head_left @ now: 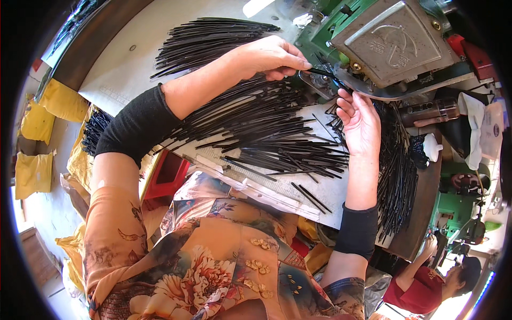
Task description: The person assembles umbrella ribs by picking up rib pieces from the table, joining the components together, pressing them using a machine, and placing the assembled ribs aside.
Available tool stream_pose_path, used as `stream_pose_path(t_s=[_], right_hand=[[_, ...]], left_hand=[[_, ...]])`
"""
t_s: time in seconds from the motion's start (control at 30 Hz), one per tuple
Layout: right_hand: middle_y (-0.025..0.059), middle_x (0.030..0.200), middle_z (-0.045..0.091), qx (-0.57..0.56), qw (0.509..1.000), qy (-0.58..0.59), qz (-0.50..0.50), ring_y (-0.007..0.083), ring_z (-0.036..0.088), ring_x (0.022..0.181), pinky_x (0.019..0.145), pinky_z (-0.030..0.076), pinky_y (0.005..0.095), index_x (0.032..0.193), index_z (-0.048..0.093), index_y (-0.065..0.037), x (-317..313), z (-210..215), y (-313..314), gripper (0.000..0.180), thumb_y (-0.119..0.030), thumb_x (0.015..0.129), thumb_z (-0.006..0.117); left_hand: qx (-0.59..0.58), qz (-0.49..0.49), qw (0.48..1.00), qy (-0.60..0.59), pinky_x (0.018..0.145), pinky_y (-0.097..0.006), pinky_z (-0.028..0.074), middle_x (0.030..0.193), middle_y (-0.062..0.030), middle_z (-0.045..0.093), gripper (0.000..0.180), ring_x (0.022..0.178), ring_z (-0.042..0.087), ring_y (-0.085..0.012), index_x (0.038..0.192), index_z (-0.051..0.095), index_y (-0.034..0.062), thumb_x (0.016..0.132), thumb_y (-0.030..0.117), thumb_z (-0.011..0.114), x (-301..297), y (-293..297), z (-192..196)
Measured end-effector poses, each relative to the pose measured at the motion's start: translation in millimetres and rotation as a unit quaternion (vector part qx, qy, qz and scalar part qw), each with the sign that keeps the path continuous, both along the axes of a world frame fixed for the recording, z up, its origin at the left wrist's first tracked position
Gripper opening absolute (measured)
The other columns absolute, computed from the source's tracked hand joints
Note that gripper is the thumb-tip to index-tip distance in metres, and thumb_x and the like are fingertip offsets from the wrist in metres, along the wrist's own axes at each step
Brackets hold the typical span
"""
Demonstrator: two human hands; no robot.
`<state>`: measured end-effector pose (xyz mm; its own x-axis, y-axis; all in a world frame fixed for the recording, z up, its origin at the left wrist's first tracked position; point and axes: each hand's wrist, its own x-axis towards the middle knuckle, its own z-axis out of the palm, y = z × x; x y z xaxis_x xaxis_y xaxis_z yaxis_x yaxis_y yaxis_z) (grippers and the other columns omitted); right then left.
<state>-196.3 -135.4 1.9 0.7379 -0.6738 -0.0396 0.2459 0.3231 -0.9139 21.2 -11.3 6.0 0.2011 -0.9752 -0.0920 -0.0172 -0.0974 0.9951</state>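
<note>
My left hand (pixel 271 57) reaches up to the machine and pinches the end of a thin black strip (pixel 321 72). The strip runs to the right, toward the metal working part of a green machine (pixel 320 34). Palm up, my right hand (pixel 360 120) has its thumb and forefinger closed on the strip's other end, just below the machine head. Its other fingers are loosely curled. Below my hands, many similar black strips (pixel 250 114) lie fanned on the pale table (pixel 122 69). The exact contact between strip and machine is partly hidden.
Another bundle of strips (pixel 208 40) lies at the far left, and a dense heap (pixel 397 176) hangs along the right edge. A dark bottle-shaped thing (pixel 434 112) stands at the right. A person in a red top (pixel 416 290) works at another green machine (pixel 448 213), lower right.
</note>
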Motion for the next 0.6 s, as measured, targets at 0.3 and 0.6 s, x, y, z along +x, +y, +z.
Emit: stream_pose_path(t_s=[0.3,0.6], right_hand=[[0.0194,0.094,0.063,-0.014,0.999,0.027,-0.017,0.0207,0.065,0.076,0.064,0.056,0.0279,0.104,0.053,0.003,6.0,5.7,9.1,0.021,-0.009,0.087,0.052],[0.0204,0.094,0.063,0.006,1.0,0.004,-0.007,0.0211,0.066,0.076,0.064,0.056,0.0281,0.104,0.052,0.004,1.4,-0.8,-0.1,0.021,-0.008,0.087,0.051]], left_hand=[[-0.008,-0.008,0.999,-0.035,0.038,-0.018,0.026,0.059,0.0025,0.048,0.027,0.044,0.036,-0.0025,0.087,0.064,-0.0004,0.083,0.026,0.064,8.9,2.4,-2.8],[-0.008,0.013,0.999,-0.046,0.038,-0.019,0.026,0.057,0.0031,0.047,0.025,0.044,0.036,-0.0024,0.086,0.065,0.0009,0.082,0.025,0.065,2.6,-1.9,-1.0]])
